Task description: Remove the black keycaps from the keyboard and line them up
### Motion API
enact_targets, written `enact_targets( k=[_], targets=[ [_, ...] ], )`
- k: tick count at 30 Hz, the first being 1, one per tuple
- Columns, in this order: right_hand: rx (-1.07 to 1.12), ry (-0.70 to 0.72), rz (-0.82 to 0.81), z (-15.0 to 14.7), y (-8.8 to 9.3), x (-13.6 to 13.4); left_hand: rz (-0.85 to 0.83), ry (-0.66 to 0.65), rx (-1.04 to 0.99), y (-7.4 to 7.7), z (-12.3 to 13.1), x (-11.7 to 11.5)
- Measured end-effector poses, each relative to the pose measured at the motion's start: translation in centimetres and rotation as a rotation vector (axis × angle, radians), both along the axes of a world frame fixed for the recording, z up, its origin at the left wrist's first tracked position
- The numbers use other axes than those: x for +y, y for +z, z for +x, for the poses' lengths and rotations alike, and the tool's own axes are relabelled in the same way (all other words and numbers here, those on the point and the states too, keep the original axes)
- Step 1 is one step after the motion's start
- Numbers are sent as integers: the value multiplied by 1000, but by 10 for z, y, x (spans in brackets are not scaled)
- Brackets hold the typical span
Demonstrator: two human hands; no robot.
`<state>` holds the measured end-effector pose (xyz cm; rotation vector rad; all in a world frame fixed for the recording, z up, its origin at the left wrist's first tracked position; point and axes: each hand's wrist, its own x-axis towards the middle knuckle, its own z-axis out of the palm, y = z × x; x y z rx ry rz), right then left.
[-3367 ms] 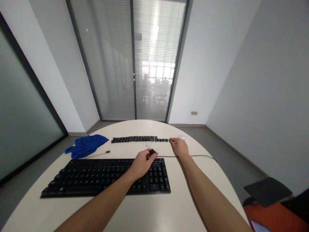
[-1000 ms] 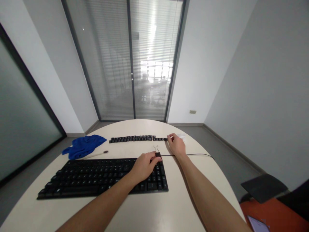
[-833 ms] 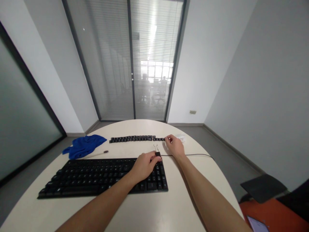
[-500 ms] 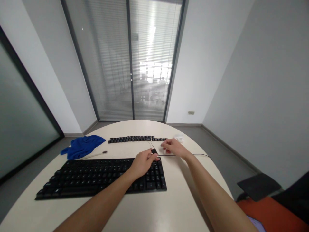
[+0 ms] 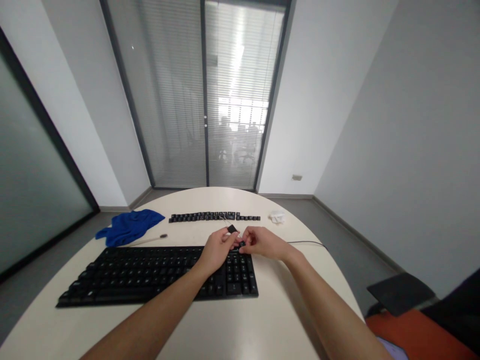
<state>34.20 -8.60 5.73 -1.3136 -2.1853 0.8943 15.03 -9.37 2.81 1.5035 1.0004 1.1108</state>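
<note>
A black keyboard [image 5: 150,272] lies on the round white table [image 5: 240,325]. My left hand [image 5: 215,250] hovers over the keyboard's far right corner, fingers closed on a small black binder clip [image 5: 232,229] that tilts up from the fingertips. My right hand [image 5: 264,243] has its fingertips meeting the left hand's, pinching a small black keycap [image 5: 242,244] just above the number pad. Behind both hands, a row of loose black keycaps [image 5: 213,217] runs across the table.
A blue cloth [image 5: 129,225] and a thin brush [image 5: 150,239] lie at the left behind the keyboard. A crumpled white tissue [image 5: 276,217] sits at the right end of the keycap row. The keyboard cable [image 5: 309,243] trails right. A dark chair [image 5: 401,295] stands at the lower right.
My right hand left the right end of the keycap row and came back to meet my left hand over the keyboard corner. The clip in my left hand lifted and tilted.
</note>
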Motion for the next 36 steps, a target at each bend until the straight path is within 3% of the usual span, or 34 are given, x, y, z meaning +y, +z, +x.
enact_targets(
  k=[15,23,29,32,34,36],
  targets=[
    [-186,115,384,-12,19,-12,-171,167,-148,-2,-1,7],
    [-243,80,437,-13,16,-13,-85,144,-148,-3,-1,5],
    [-483,149,700,-16,13,-11,-146,196,-159,-2,0,7],
    [-478,187,781,-21,11,-11,-165,220,-171,-2,0,7],
    [-411,144,798,-21,8,-9,-166,217,-178,-2,0,6],
    [-321,11,792,-17,3,-6,-161,212,-174,-2,0,6]
  ],
)
